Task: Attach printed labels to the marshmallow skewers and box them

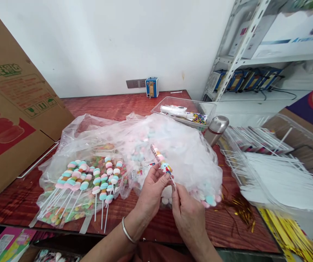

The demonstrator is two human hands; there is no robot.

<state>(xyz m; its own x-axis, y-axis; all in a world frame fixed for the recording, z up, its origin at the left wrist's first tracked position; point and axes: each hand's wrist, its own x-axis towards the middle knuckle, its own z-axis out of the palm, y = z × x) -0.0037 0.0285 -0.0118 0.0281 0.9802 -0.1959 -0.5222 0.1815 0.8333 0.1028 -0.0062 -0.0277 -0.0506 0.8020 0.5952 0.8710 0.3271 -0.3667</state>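
A marshmallow skewer (pixel 160 158) in a clear printed wrapper is held tilted in front of me, over a big plastic bag of marshmallows (pixel 178 149). My left hand (pixel 152 187), with a bangle at the wrist, is closed on the wrapper's lower end. Just below, my right hand (pixel 187 209) pinches the white stick (pixel 173 181) with thumb and fingers. To the left, several unwrapped marshmallow skewers (pixel 76 174) in pink, blue, white and green lie on a clear bag of colourful ring candies (pixel 58 217).
A plastic tray (pixel 213 109) of printed wrappers and a steel flask (pixel 217 129) stand behind the bag. On the right, a clear bin (pixel 248 182) holds many white sticks. Gold twist ties (pixel 241 211) lie near it. A cardboard box (pixel 17 91) rises at left.
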